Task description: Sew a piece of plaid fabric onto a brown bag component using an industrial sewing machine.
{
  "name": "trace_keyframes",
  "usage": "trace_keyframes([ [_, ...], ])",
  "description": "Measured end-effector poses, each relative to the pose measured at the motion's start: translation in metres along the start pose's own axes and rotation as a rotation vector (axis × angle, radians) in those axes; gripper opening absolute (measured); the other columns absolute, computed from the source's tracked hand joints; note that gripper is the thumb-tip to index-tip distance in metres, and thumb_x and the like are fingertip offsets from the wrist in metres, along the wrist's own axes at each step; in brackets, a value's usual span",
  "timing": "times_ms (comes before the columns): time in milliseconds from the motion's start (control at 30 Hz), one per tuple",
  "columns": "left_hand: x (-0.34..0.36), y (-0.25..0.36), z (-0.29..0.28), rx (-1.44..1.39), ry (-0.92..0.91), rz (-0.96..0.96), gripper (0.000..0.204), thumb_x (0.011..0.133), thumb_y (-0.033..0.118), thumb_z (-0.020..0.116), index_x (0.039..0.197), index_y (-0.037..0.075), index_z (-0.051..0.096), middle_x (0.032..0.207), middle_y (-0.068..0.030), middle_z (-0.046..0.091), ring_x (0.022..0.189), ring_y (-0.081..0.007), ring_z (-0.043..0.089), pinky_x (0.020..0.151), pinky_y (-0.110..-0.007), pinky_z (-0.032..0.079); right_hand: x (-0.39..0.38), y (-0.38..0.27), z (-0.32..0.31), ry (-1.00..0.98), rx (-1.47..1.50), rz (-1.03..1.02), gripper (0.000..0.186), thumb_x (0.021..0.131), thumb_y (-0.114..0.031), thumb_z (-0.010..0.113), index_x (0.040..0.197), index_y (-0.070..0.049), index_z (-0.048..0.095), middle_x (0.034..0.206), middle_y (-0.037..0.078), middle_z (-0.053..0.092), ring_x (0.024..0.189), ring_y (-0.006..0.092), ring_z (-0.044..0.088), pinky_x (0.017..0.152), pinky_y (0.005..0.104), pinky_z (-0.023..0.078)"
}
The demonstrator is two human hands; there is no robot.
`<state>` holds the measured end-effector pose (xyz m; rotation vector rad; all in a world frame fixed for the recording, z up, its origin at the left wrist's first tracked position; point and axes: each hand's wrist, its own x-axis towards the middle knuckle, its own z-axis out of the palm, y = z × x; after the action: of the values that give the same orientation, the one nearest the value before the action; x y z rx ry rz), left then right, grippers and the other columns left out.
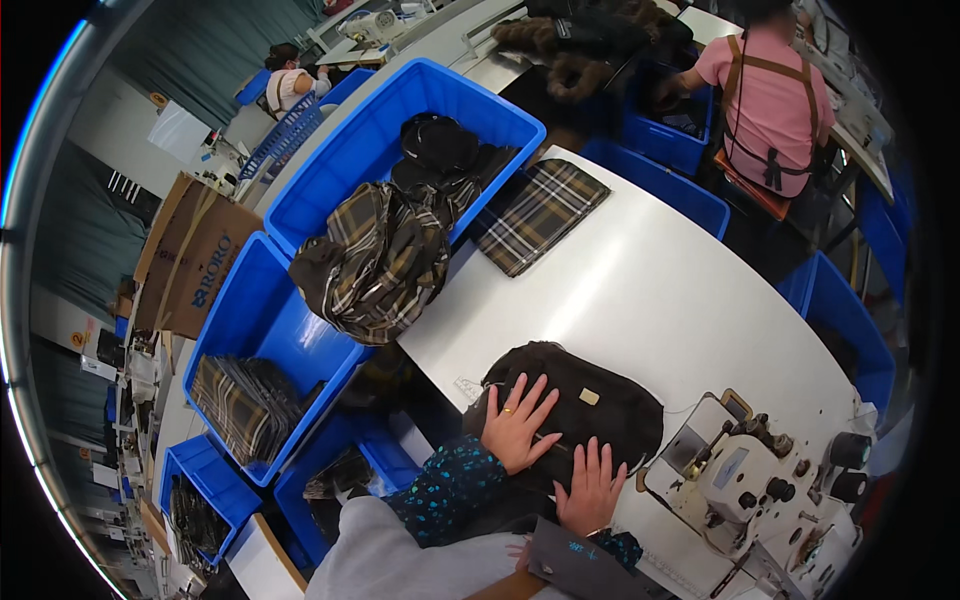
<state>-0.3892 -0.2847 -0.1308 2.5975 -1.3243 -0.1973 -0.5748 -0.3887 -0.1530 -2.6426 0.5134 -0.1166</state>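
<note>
A rounded, dark brown-black fabric piece (625, 405) with a small pale gold label lies on the white table. My left hand (517, 425) rests flat on its left part, fingers spread, a ring on one finger. My right hand (590, 490) lies flat on the near edge of the fabric, its fingers stretched out. Neither hand grips anything. Below the right wrist is a dark grey flap (585, 565) with small blue marks; a bit of skin shows beside it, and I cannot tell whose it is. A thread trails from the fabric's right side.
A sewing machine (745, 475) stands right of the fabric. Folded plaid cloth (545, 215) lies at the table's far end. Left of the table, a blue bin (300, 200) holds crumpled plaid and dark pieces; another blue bin (325, 335) holds stacked plaid panels. A person in pink (770, 110) sits far right.
</note>
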Motion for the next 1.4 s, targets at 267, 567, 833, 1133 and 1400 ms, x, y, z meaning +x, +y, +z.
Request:
trace_keyframes([
  [267,-0.003,0.001,0.011,0.054,0.129,0.059,0.068,0.095,0.049,0.06,0.154,0.019,0.044,0.164,-0.0076,0.034,0.152,-0.0342,0.027,0.116,-0.068,0.02,-0.002,-0.005,-0.01,0.122,0.058,-0.03,0.076,0.084,-0.028,0.076,0.148,-0.002,0.045,0.159,0.018,0.039,0.149,0.0392,0.031,0.119,0.063,0.019],
  [567,0.001,-0.012,0.034,0.031,0.287,0.131,0.064,0.097,0.051,0.055,0.151,0.016,0.049,0.16,-0.0105,0.041,0.15,-0.035,0.031,0.118,-0.068,0.015,-0.013,-0.009,0.01,0.343,-0.127,0.022,0.064,0.09,-0.038,0.073,0.146,-0.013,0.052,0.159,0.016,0.037,0.148,0.0377,0.032,0.117,0.0633,0.024],
  [833,0.01,-0.013,0.039,0.015,0.288,0.123,0.064,0.099,0.054,0.05,0.151,0.015,0.049,0.159,-0.0104,0.042,0.151,-0.0345,0.03,0.12,-0.067,0.013,-0.066,0.01,0.019,0.438,-0.314,0.249,0.077,0.092,-0.058,0.063,0.153,-0.016,0.044,0.163,0.017,0.031,0.149,0.0371,0.029,0.117,0.062,0.024],
  [1133,0.016,-0.005,0.034,0.011,0.204,0.097,0.066,0.1,0.055,0.046,0.153,0.016,0.045,0.163,-0.0092,0.037,0.152,-0.0338,0.027,0.121,-0.066,0.011,-0.174,0.104,0.028,0.7,-0.607,0.461,0.074,0.075,0.004,0.065,0.147,-0.006,0.048,0.153,0.015,0.047,0.141,0.0355,0.044,0.116,0.0538,0.034],
  [1400,0.005,-0.016,0.041,-0.009,0.32,0.125,0.06,0.096,0.048,0.058,0.145,0.014,0.054,0.156,-0.0105,0.046,0.148,-0.0349,0.035,0.12,-0.065,0.014,-0.198,0.109,0.013,0.685,-0.531,0.416,0.065,0.078,0.001,0.062,0.142,-0.005,0.055,0.148,0.016,0.054,0.137,0.0361,0.051,0.114,0.0538,0.037],
])
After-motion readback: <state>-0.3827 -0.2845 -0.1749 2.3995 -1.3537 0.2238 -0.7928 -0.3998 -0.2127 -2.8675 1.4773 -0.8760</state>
